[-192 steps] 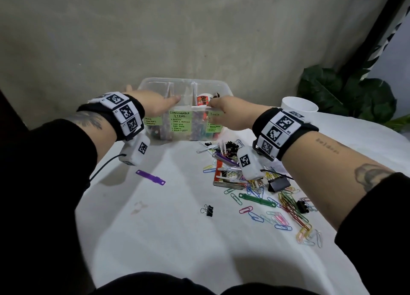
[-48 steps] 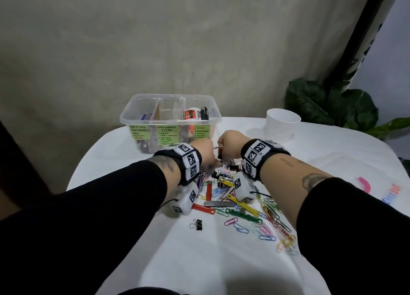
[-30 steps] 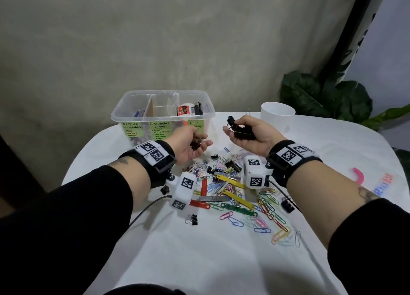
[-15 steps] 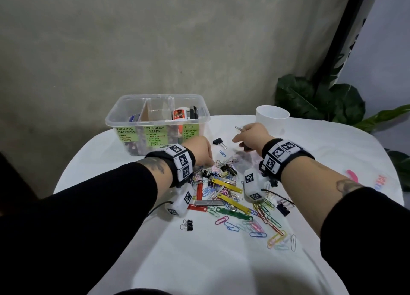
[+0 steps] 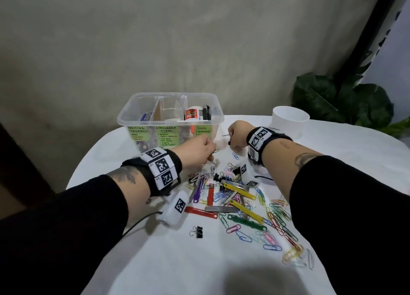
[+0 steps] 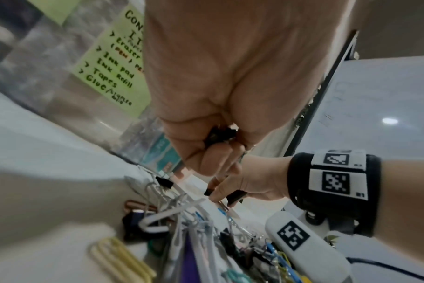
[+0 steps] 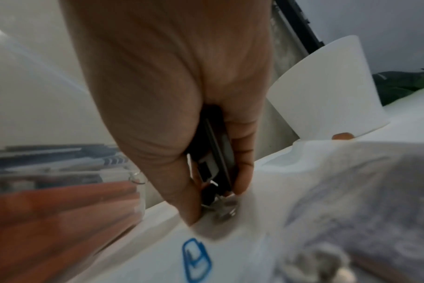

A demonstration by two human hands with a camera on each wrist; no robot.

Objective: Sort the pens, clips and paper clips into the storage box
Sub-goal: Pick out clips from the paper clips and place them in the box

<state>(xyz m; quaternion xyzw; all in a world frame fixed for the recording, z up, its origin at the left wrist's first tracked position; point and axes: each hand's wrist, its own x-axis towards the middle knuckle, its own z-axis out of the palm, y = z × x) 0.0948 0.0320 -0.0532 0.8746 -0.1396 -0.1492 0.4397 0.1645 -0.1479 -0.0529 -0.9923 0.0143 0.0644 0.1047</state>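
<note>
The storage box (image 5: pixel 170 117) stood at the far edge of the table, just beyond both of my hands. Through its clear wall I could make out pens in the left compartment marked for writing materials, a glue bottle (image 5: pixel 192 114) and a dark tool in the right one; what lay low in the middle compartment I could not tell.

My left hand (image 5: pixel 196 150) was curled around small black binder clips (image 6: pixel 220 136), fingers folded in over them, hovering just short of the box's front wall. My right hand (image 5: pixel 237 135) was beside it, clamped on larger black binder clips (image 7: pixel 213 153) with wire handles poking out, thumb tip down on the tablecloth (image 5: pixel 199 261).

Behind and below both grips, toward me, most of the work remained. The coloured paper clips (image 5: pixel 275 226) were strewn in a wide heap, mixed with flat plastic fastener strips (image 5: pixel 238 190) in yellow, green, red and purple. One binder clip (image 5: pixel 197 231) sat alone nearest me.

I judged the sort as early to middling: pens apparently in, two handfuls of clips collected but not yet dropped, paper clips almost untouched. A white cup (image 5: pixel 289 122) stood just right of my right wrist.
</note>
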